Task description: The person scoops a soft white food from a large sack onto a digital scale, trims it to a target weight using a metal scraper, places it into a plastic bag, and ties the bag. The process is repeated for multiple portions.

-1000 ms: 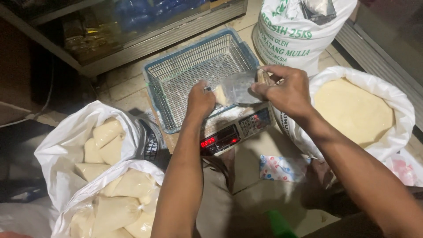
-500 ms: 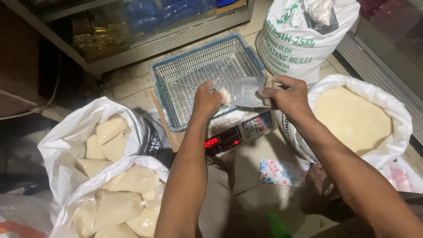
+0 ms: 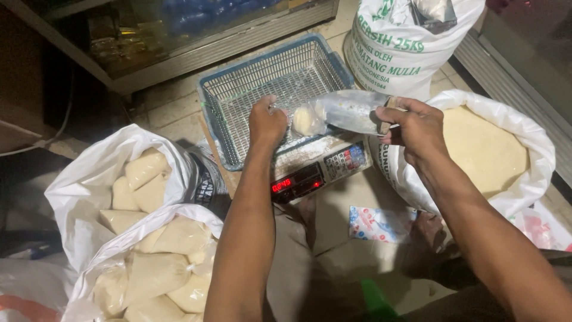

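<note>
My left hand (image 3: 267,122) pinches the mouth of a small clear plastic bag (image 3: 307,120) that holds a lump of pale flour. It hangs just above a digital scale (image 3: 319,167) with a red lit display. My right hand (image 3: 417,126) grips the handle of a metal scoop (image 3: 350,110). The scoop is tipped with its spout at the bag's opening. A blue wire basket (image 3: 221,98) rests on the scale platform behind the bag.
An open white sack of flour (image 3: 485,149) stands at the right, a printed closed sack (image 3: 405,45) behind it. Two white bags (image 3: 89,191) at the left hold several filled flour packets (image 3: 155,271). A glass-fronted cabinet (image 3: 179,36) runs along the back. A small printed packet (image 3: 381,223) lies on the floor.
Both hands stay over the scale with the scoop at the bag's mouth. My right hand has shifted a little to the right, and the lump of flour in the bag looks fuller.
</note>
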